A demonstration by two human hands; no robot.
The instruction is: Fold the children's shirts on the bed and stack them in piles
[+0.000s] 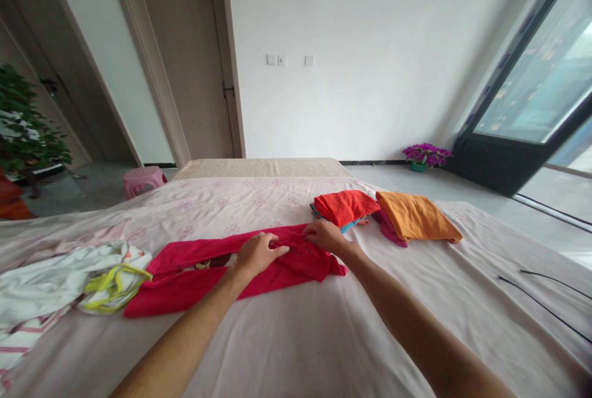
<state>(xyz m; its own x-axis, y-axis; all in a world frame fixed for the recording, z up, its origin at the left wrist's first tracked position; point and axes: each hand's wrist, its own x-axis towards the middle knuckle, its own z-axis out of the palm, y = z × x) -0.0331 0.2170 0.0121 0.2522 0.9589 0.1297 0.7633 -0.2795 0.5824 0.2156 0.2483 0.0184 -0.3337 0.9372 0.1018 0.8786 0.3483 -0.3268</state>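
A red shirt (194, 299) lies lengthwise on the sheet-covered bed, its sides turned in over a cartoon print that shows in a narrow gap. My left hand (259, 254) rests on the middle of the shirt, thumb and fingers curled onto the cloth. At the shirt's right part, my right hand (325, 235) pinches the fabric by the far edge. The cloth between both hands is bunched and wrinkled. Just beyond my right hand sits a folded orange-red garment (345, 205) on top of other folded cloth.
A folded orange garment (419, 216) lies on a magenta one (392, 229) at right. Loose white clothes (50, 281) and a yellow-trimmed piece (113, 290) are heaped at left. Dark cords (546, 305) cross the bed's right side. A pink stool (143, 181) stands beyond the bed.
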